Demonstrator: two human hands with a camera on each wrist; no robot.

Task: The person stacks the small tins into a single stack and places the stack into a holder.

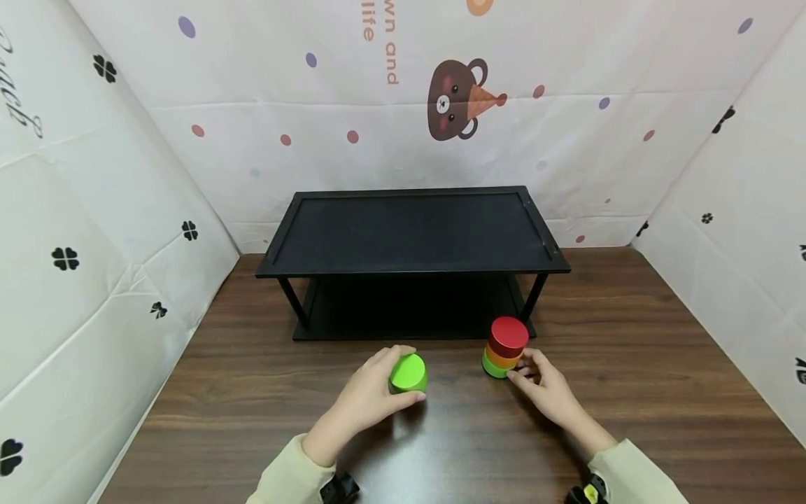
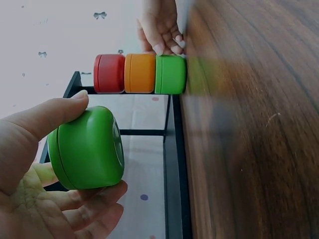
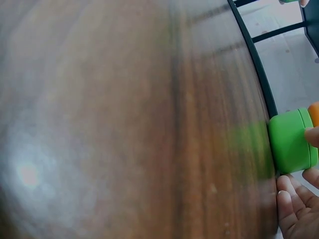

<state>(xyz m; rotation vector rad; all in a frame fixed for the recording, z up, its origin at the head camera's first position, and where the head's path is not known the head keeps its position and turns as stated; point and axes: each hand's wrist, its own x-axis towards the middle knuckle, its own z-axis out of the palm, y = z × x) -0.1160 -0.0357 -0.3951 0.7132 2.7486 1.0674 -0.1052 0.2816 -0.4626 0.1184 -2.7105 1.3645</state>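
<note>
My left hand (image 1: 376, 392) grips a small green lidded jar (image 1: 408, 372), thumb on one side and fingers on the other. In the left wrist view this jar (image 2: 87, 149) is tilted and clear of the table. To the right stands a stack of three similar jars: a red jar (image 1: 508, 336) on top, an orange jar (image 1: 502, 358) in the middle, a second green jar (image 1: 494, 367) on the table. My right hand (image 1: 549, 392) is at the stack's right side, its fingertips right at the lower green jar, relaxed and not wrapped around it.
A black two-tier shelf (image 1: 412, 231) stands behind the hands on the brown wooden table (image 1: 239, 392). The stack is right before its front right corner. White printed cloth (image 1: 378, 161) hangs at the back and both sides.
</note>
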